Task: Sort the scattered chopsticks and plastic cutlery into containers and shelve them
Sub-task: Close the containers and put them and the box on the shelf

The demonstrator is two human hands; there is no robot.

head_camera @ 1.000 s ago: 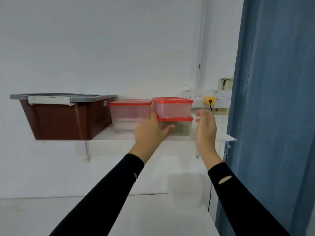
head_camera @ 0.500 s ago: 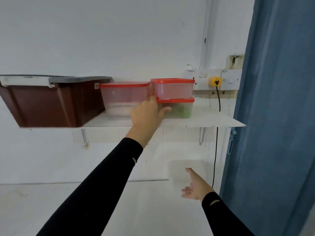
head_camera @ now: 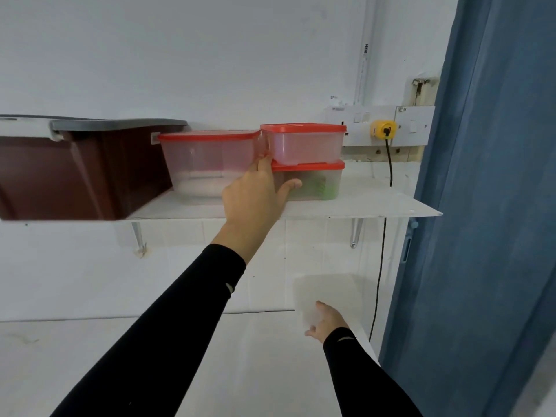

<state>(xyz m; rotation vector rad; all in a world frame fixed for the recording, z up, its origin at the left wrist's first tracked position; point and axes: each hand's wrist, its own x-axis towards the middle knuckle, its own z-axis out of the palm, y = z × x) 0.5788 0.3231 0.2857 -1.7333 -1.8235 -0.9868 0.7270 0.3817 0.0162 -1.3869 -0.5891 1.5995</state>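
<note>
Three clear plastic containers with red lids stand on a white wall shelf (head_camera: 376, 206). A large container (head_camera: 204, 164) holds something white. Right of it, a small container (head_camera: 304, 144) is stacked on a lower container (head_camera: 316, 183) with green cutlery inside. My left hand (head_camera: 255, 197) reaches up to the shelf, its fingers against the right front corner of the large container and its thumb on the lower container. My right hand (head_camera: 325, 322) hangs low over the white table (head_camera: 90, 371) with relaxed fingers, holding nothing.
A brown bin (head_camera: 75, 173) with a grey lid takes up the shelf's left end. Wall sockets with a yellow plug (head_camera: 383, 129) and a black cable sit behind the shelf. A blue curtain (head_camera: 487, 206) hangs at the right.
My right hand dropped from beside the stacked containers down to the table. My left hand stayed at the containers. The view moved closer and tilted up.
</note>
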